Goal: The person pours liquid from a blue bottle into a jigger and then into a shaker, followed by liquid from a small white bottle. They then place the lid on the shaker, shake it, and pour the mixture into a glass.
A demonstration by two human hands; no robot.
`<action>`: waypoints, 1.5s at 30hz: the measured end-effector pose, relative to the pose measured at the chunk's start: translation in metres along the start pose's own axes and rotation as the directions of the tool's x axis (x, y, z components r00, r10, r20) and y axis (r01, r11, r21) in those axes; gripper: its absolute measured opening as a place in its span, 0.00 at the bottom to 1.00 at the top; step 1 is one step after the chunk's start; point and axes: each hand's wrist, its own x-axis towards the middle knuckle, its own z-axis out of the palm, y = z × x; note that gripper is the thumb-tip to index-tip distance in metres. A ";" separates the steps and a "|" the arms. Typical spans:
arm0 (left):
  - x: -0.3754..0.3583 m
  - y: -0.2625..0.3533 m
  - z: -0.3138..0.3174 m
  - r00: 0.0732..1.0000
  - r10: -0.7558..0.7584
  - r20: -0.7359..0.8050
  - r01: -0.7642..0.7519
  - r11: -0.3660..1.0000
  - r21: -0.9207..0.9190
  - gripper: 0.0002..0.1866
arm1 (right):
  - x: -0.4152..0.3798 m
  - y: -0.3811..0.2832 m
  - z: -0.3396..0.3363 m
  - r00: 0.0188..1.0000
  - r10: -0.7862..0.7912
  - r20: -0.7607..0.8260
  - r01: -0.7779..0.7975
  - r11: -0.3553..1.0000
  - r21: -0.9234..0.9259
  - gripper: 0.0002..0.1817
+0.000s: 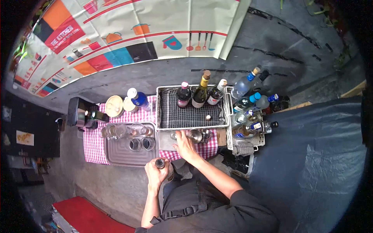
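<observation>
My left hand [155,173] is wrapped round the neck of a bottle [160,163], whose dark open mouth points up toward me. Part of its body shows beneath the hand, in front of the table's near edge. My right hand [185,147] reaches over a grey board [166,141], thumb and fingers apart. Its fingertips are right at a small clear glass [173,135]. Just right of them stands a metal cup [194,136]. On the ridged tray [132,160] to the left, two glasses [140,144] hold dark liquid, with several clear glasses [116,130] behind.
A white basket [158,110] at the back holds three bottles [200,94] and a loose cork [208,117]. Several more bottles crowd a white rack [229,139] at right. A blue bottle [138,99], round wooden containers [114,106] and a black appliance [79,112] stand back left.
</observation>
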 end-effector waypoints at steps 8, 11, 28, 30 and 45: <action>-0.027 -0.007 -0.022 0.977 -0.187 -0.103 0.185 0.982 -0.030 0.10 | 0.016 0.018 0.057 0.987 0.132 0.092 -0.122 0.987 -0.105 0.29; -0.034 -0.012 -0.025 0.977 -0.184 -0.109 0.179 0.982 -0.055 0.09 | 0.016 0.026 0.065 0.985 0.150 0.080 -0.143 0.986 -0.081 0.28; 0.033 0.026 -0.015 0.966 0.074 0.246 -0.152 0.937 0.314 0.17 | -0.026 0.005 -0.044 0.989 0.138 -0.048 -0.070 0.734 0.675 0.29; 0.047 0.043 -0.005 0.957 0.082 0.280 -0.162 0.947 0.278 0.18 | -0.032 0.011 -0.053 0.985 0.173 0.026 -0.135 0.654 0.744 0.28; 0.096 0.072 0.058 0.815 0.120 0.567 -0.460 0.729 0.507 0.26 | -0.029 0.037 -0.095 0.999 0.023 -0.023 -0.009 0.867 0.498 0.33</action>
